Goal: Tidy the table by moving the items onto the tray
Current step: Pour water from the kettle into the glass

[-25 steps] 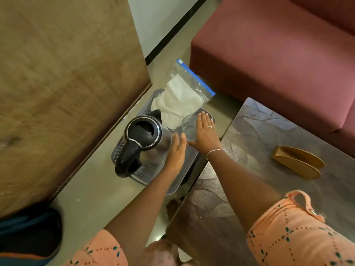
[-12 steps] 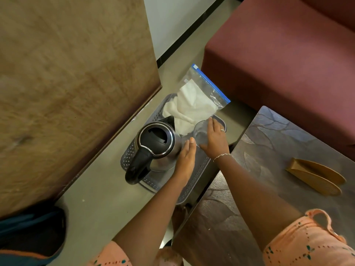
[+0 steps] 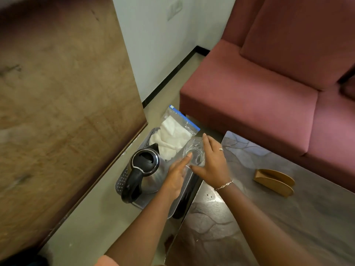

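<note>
Right hand (image 3: 210,162) grasps the glass (image 3: 194,155) by its wall; left hand (image 3: 175,174) released. Glass likely fragile, slippery; hold mid-body.

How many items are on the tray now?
3: the kettle at the left, the zip bag at the far end, and the glass between both hands. Anything beneath the arms is hidden.

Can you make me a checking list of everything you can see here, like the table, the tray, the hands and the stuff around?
Surface: grey veined table, mostly bare.
Job's things: grey perforated plastic tray on the floor holds steel kettle with black lid, blue-zip clear bag of white cloth, clear drinking glass.
Clutter: tan wooden holder on table.
Hands: right hand grips glass; left hand open beside it.
Cables: nothing seen.
Surroundings: maroon sofa, brown wooden panel.
</note>
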`<move>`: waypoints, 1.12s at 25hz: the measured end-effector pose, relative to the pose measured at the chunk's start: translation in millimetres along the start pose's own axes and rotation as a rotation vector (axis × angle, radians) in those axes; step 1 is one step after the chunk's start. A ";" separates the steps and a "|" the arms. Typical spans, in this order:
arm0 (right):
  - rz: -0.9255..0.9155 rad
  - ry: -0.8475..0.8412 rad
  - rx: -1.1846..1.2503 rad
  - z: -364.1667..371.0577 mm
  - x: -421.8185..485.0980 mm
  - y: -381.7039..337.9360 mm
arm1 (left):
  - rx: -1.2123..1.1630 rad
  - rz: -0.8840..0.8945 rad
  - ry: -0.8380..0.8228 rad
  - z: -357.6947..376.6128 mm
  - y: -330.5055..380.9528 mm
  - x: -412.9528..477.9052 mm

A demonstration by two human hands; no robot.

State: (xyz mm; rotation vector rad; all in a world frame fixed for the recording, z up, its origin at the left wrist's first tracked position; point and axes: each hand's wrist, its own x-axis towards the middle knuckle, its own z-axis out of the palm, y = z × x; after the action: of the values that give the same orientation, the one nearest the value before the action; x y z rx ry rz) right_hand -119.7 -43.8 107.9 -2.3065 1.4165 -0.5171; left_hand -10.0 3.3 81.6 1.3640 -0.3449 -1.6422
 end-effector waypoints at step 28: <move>0.103 0.171 0.727 -69.0 -58.3 -2.2 | 0.749 0.180 0.636 -129.3 -10.9 -57.7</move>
State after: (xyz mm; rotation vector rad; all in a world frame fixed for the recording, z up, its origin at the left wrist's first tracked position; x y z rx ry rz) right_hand -176.9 0.7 161.9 -1.6284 1.1467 -1.0184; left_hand 94.8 97.6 65.2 2.2408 -0.7090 -0.8631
